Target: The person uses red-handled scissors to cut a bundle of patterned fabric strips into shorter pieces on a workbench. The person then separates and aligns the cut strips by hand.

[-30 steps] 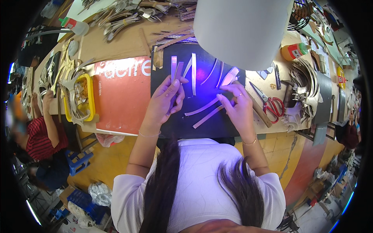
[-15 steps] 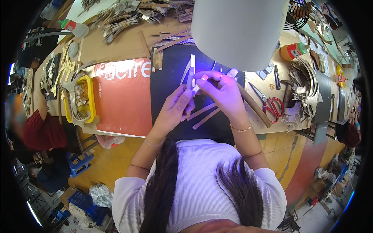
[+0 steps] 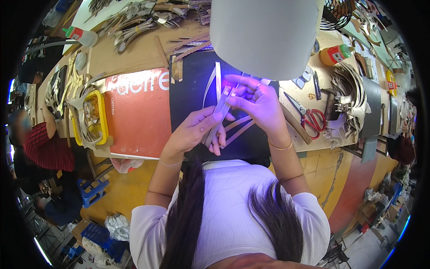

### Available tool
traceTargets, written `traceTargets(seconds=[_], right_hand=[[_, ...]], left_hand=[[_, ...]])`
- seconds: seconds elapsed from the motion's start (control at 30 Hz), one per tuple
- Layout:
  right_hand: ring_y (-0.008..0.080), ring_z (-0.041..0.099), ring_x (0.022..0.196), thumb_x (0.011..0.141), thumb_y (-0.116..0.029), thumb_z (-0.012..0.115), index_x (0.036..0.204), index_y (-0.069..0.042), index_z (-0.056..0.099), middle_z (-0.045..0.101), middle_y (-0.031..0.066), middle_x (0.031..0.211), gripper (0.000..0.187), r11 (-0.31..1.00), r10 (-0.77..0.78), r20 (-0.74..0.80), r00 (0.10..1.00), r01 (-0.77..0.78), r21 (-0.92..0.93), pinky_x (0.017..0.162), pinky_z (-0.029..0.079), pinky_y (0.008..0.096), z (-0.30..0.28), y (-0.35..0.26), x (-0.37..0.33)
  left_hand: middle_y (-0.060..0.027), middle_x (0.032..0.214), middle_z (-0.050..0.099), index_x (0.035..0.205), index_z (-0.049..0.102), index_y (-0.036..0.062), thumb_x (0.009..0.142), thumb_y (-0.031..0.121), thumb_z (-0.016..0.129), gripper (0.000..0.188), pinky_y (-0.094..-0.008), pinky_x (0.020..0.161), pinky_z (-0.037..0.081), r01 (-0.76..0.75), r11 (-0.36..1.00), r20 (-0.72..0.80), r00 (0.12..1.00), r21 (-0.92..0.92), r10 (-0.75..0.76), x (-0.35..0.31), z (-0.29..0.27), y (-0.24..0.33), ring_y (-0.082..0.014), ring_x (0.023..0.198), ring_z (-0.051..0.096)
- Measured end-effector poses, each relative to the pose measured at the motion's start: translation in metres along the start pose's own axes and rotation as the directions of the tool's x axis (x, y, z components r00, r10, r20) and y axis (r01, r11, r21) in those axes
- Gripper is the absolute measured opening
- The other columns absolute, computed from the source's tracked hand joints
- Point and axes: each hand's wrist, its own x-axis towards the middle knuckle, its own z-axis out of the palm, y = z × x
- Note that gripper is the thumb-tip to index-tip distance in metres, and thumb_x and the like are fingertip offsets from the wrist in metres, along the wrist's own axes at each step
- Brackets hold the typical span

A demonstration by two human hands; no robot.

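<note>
Between the thumb and fingers of my left hand point(image 3: 199, 127) are narrow flat strips point(image 3: 219, 110), pale and shiny under violet light, lying side by side and tilted up to the right. My right hand point(image 3: 257, 101) is at their upper ends, its thumb against one strip and its index finger stretched out above. Small reddish marks show near these ends. Behind the hands, a long pale strip point(image 3: 218, 78) stands out on the black mat point(image 3: 183, 101), with a curved one beside it. More flat strips point(image 3: 237, 127) lie under my right hand.
A large white lamp shade point(image 3: 264, 40) hangs over the mat. To the right lie red-handled scissors point(image 3: 313, 122), a brown rod point(image 3: 295, 123) and stacked curved pieces point(image 3: 351, 101). Leftward are a red board point(image 3: 139, 121) and a yellow basket point(image 3: 104, 119). Bundled strips point(image 3: 134, 24) lie at the back.
My left hand has moved down and left, and its lower fingers have spread. The strips now show side by side, longer in view. My right hand's index finger has lifted away from its thumb.
</note>
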Motion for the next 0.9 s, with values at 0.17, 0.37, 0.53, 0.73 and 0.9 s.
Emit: traceTargets(seconds=[0.17,0.37,0.53,0.73,0.9], right_hand=[[0.0077,0.061,0.070,0.083,-0.014,0.071,0.100,0.003,0.064,0.065,0.0042,0.082,0.025,0.998,0.066,0.048,0.997,-0.066,-0.001,0.065,0.051,0.0209,-0.004,0.002,0.001],[0.0078,0.060,0.066,0.085,-0.017,0.068,0.095,0.001,0.065,0.064,0.0037,0.078,0.021,0.993,0.112,-0.008,0.994,-0.112,-0.046,0.059,0.048,0.0193,-0.011,0.010,0.010],[0.0092,0.061,0.065,0.086,-0.017,0.067,0.096,0.000,0.065,0.065,0.0046,0.078,0.020,0.993,0.112,-0.091,0.990,-0.109,0.034,0.055,0.046,0.0191,-0.024,0.010,0.011],[0.0149,0.066,0.073,0.088,-0.011,0.063,0.098,0.003,0.062,0.066,0.0102,0.086,0.017,0.960,0.076,-0.179,0.981,-0.023,0.280,0.058,0.050,0.0222,-0.033,0.015,0.011],[0.0184,0.066,0.077,0.090,-0.006,0.058,0.098,0.001,0.059,0.066,0.0116,0.089,0.011,0.896,0.044,-0.273,0.961,0.083,0.436,0.060,0.053,0.0248,-0.036,0.025,0.010]], left_hand=[[-0.0141,0.071,0.064,0.110,0.053,-0.0015,0.097,0.033,0.046,0.037,-0.0224,0.044,0.049,0.058,0.995,0.005,0.998,0.086,-0.058,-0.001,-0.006,0.003,-0.0197,0.050,0.064],[-0.0162,0.080,0.067,0.113,0.053,-0.0016,0.096,0.033,0.048,0.039,-0.0222,0.046,0.050,0.113,0.985,0.016,0.993,0.127,-0.116,0.004,-0.018,0.007,-0.0199,0.056,0.067],[-0.0161,0.091,0.068,0.116,0.053,-0.0027,0.094,0.026,0.053,0.036,-0.0233,0.055,0.054,0.096,0.986,-0.037,0.995,0.139,-0.092,-0.005,-0.030,0.012,-0.0198,0.068,0.069],[-0.0167,0.103,0.066,0.116,0.053,-0.0037,0.090,0.013,0.060,0.032,-0.0266,0.067,0.057,-0.100,0.994,-0.181,0.978,0.050,0.108,-0.009,-0.028,0.016,-0.0214,0.084,0.069],[-0.0182,0.109,0.064,0.116,0.053,-0.0033,0.087,0.007,0.061,0.032,-0.0286,0.071,0.057,-0.288,0.957,-0.255,0.928,-0.022,0.273,0.015,-0.022,0.019,-0.0242,0.092,0.067]])
